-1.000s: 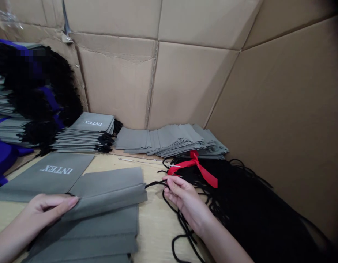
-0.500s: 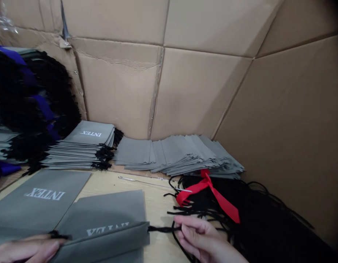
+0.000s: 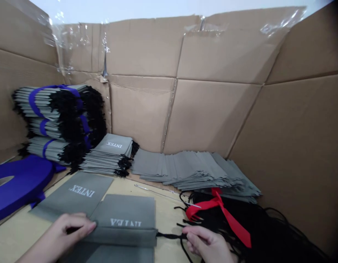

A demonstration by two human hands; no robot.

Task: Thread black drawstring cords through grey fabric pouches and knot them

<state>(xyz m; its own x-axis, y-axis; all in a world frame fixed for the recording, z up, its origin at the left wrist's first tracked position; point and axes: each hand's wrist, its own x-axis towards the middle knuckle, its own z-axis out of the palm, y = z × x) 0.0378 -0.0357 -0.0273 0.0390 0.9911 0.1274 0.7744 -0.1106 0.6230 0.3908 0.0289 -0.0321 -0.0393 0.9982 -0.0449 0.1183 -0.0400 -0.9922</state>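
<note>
A grey drawstring pouch (image 3: 125, 236) lies crosswise at the near side of the table, over a flat grey pouch (image 3: 130, 208) with INTEX lettering. My left hand (image 3: 68, 233) is closed at its left end, thumb against the fabric. A small black tip of cord shows by that thumb. From the pouch's right end runs a black cord (image 3: 169, 236), pinched between the thumb and fingers of my right hand (image 3: 209, 243). Another lettered pouch (image 3: 78, 193) rests behind my left hand. A thin metal hook tool (image 3: 166, 195) lies farther back.
Black cords (image 3: 270, 233) with a red ribbon (image 3: 235, 223) pile up on the right. Behind are fanned grey pouches (image 3: 185, 168) and a stack of corded pouches (image 3: 103, 157). Tied bundles (image 3: 45, 128) and a blue ribbon roll (image 3: 21, 186) stand left. Cardboard walls (image 3: 141, 109) enclose the table.
The view has tilted up and shifted left, bringing the blue roll and bundles into sight. The pouch between my hands now sits more level. Both hands keep their grip.
</note>
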